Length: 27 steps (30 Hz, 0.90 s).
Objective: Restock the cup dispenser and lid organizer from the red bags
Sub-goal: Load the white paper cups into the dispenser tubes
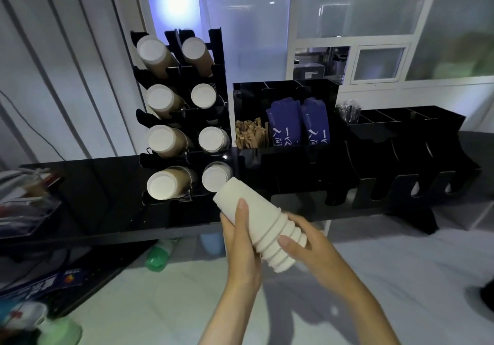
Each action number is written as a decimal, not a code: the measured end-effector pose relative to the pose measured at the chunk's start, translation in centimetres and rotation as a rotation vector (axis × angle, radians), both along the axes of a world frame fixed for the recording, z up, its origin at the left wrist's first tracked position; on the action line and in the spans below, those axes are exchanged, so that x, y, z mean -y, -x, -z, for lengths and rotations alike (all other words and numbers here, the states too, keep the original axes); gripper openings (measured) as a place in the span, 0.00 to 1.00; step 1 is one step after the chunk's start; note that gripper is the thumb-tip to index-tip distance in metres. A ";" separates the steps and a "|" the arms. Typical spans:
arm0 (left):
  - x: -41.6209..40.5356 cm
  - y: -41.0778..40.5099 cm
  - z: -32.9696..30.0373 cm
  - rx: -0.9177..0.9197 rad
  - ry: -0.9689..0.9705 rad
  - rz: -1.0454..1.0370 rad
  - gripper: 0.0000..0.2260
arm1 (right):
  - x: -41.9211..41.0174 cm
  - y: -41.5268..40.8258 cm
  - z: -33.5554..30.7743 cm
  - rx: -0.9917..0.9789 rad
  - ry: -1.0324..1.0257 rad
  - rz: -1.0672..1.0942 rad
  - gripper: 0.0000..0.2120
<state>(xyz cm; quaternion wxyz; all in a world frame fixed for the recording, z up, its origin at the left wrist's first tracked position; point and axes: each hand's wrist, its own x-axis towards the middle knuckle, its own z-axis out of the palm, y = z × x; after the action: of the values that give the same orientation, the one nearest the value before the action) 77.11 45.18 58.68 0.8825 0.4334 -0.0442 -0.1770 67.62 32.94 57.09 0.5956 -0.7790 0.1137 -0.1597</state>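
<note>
Head view, both hands gripping cup stack [256, 221], left hand [240, 240], right hand [310, 246], stack's mouth hidden.

Stack of white paper cups [260, 223]: nested, tilted, base end just beside the lowest right slot of the black cup dispenser [184, 120] (eight slots, all holding cups).

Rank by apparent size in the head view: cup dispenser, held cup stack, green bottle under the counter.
1. cup dispenser
2. cup stack, gripped by left hand and right hand; nearness inflates it
3. green bottle
</note>
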 end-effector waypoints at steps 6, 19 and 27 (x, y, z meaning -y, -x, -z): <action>-0.4 0.3 -0.1 0.011 -0.060 0.002 0.20 | -1.6 -1.2 0.2 0.019 0.096 0.131 0.30; -3.1 -3.8 -2.6 0.154 -0.008 -0.284 0.31 | -0.5 -1.6 1.0 0.066 0.246 0.071 0.34; -6.0 -9.2 -4.8 0.687 -0.355 -0.489 0.42 | 0.6 -1.5 0.2 0.175 0.079 0.192 0.32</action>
<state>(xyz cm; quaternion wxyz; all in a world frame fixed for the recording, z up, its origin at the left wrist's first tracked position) 86.32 51.19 63.51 0.7446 0.6094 -0.1995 0.1855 69.13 32.35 56.87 0.5542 -0.7704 0.1290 -0.2877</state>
